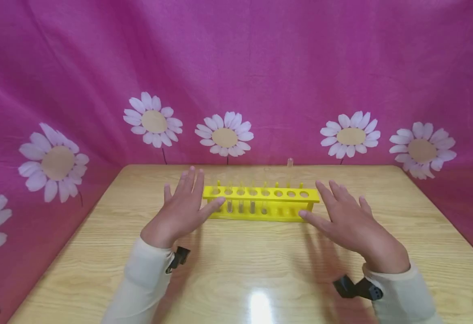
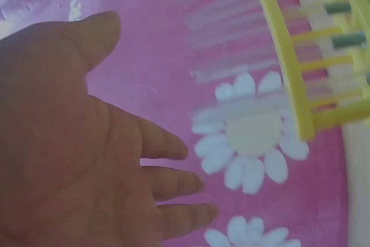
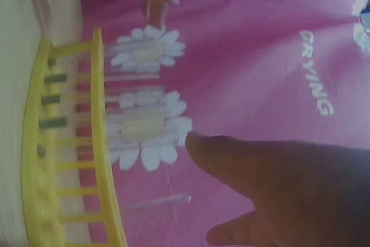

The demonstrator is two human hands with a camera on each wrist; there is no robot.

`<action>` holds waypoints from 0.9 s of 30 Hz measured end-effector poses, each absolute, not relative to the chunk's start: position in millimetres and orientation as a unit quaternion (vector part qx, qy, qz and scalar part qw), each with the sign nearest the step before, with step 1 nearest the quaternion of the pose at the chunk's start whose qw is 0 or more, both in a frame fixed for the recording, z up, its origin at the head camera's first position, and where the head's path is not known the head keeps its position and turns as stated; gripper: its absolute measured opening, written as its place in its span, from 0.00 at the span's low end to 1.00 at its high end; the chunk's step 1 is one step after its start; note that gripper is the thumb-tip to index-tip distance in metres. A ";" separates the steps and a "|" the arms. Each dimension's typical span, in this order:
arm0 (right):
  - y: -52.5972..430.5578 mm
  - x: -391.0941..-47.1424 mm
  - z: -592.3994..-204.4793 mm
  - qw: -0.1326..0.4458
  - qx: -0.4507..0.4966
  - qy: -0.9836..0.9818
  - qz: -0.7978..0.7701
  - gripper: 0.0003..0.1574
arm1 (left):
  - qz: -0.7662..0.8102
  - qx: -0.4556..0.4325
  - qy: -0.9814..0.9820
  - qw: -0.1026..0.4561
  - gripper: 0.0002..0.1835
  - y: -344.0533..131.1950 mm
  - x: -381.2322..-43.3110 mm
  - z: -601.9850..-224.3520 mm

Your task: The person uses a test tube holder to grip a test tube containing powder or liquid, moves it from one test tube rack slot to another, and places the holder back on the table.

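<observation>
A yellow test tube rack point(image 1: 312, 196) stands on the table, between two spread hands. Clear test tubes fill its left holes, several with dark grey contents point(image 1: 252, 207) at the bottom. One clear tube point(image 1: 290, 163) rises rounded end up behind the right part, where the holes are vacant. My left hand point(image 1: 177, 213) hovers by the rack's left end, fingers straight, thumb overlapping the rack in the head view. The left wrist view shows its bare palm point(image 2: 87, 143) apart from the rack. My right hand point(image 1: 351, 225) is likewise spread at the right end, holding nothing.
The wood-grain table point(image 1: 228, 270) reaches a pink cloth backdrop point(image 1: 277, 90) printed with white daisies, which also lines both sides. Black wrist camera mounts point(image 1: 358, 288) sit at both sleeve cuffs.
</observation>
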State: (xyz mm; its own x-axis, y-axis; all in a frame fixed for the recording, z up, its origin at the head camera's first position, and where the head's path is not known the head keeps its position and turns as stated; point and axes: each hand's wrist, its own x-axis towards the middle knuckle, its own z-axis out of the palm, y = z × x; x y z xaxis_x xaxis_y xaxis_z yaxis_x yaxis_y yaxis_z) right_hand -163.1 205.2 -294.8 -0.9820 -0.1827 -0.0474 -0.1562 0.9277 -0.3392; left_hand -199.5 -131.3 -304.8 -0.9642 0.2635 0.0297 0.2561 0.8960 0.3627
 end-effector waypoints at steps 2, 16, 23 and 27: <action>208.4 -166.5 -296.9 0.042 -0.081 0.981 -0.170 0.64 | 0.193 0.117 0.974 0.014 0.54 -137.8 -203.5 -306.9; 230.3 -192.3 -320.2 0.086 -0.078 0.977 -0.180 0.62 | 0.330 0.125 0.936 0.005 0.44 -155.8 -247.1 -351.8; 240.6 -201.6 -332.2 0.114 -0.081 0.967 -0.212 0.61 | 0.434 0.147 0.888 0.011 0.38 -153.9 -262.1 -375.1; 250.3 -210.2 -339.0 0.125 -0.071 0.967 -0.211 0.59 | 0.465 0.151 0.872 0.018 0.38 -154.9 -266.7 -383.0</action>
